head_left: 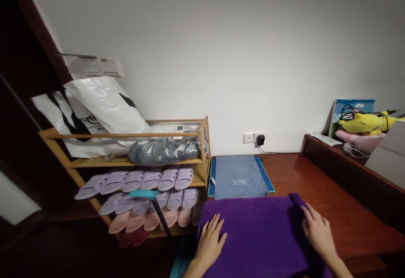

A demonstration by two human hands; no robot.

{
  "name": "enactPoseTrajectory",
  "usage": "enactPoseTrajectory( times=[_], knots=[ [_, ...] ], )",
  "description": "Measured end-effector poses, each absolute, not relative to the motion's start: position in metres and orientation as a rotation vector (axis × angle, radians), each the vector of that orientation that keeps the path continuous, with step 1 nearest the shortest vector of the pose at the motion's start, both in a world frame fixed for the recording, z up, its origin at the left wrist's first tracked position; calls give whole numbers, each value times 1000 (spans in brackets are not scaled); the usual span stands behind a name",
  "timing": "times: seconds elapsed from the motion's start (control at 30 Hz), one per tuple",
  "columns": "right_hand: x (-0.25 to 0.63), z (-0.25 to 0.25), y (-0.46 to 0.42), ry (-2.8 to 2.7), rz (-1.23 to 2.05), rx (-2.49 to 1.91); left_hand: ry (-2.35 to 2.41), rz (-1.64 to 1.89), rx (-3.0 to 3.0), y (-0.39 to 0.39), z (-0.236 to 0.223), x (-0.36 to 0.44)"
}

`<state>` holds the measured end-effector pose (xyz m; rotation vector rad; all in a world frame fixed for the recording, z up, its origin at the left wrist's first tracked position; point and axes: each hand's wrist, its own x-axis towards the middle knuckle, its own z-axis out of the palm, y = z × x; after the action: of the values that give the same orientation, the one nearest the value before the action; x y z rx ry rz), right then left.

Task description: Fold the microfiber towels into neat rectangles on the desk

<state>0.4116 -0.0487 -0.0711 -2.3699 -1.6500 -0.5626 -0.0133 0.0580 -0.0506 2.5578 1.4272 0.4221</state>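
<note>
Purple cloth (253, 231) is seemingly being straightened at the near left corner of the wooden top (332, 198): left side pressed by the open left hand (210, 242), right edge touched by the right hand (319, 231), grip unclear. Even tension seems needed next.

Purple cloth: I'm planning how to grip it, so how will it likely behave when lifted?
The purple cloth will probably sag, as its edge folds over softly near the right hand. It looks unlikely to slip from the fingers, given its matte, napped surface. It should not roll, since it lies mostly flat.
</note>
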Motion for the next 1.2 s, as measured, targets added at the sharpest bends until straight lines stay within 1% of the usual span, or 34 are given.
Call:
enactPoseTrajectory(
  times=[0.1, 0.17, 0.23, 0.3, 0.4, 0.5, 0.63, 0.73, 0.8, 0.87, 0.93, 1.07, 1.2],
  knots=[
    [390, -84, -30, -1629, -354, -2349, 1576, 762, 2379, 74, -48, -22],
    [388, -97, -23, -1486, -312, -2424, 1627, 992, 2085, 90, -49, -31],
    [394, -108, -19, -1400, -329, -2474, 1631, 1103, 1758, 106, -50, -40],
    [406, -111, -19, -1392, -374, -2507, 1613, 1097, 1544, 121, -53, -47],
    [427, -106, -24, -1516, -420, -2509, 1529, 998, 1426, 135, -55, -53],
    [450, -99, -32, -1640, -403, -2484, 1405, 938, 1312, 139, -55, -54],
    [473, -92, -37, -1595, -418, -2586, 1286, 935, 1164, 137, -51, -55],
    [473, -85, -35, -1514, -651, -2682, 1250, 943, 1079, 134, -48, -54],
    [465, -82, -29, -1589, -831, -2637, 1249, 952, 1042, 133, -49, -52],
    [453, -80, -23, -1717, -891, -2542, 1259, 974, 1016, 133, -50, -50],
    [444, -82, -17, -1695, -805, -2539, 1265, 1007, 1006, 134, -51, -47],
    [451, -90, -14, -1416, -501, -2692, 1253, 1109, 1051, 137, -50, -47],
    [477, -85, -21, -1476, -433, -2631, 1238, 1207, 1116, 137, -44, -52]
  ],
)
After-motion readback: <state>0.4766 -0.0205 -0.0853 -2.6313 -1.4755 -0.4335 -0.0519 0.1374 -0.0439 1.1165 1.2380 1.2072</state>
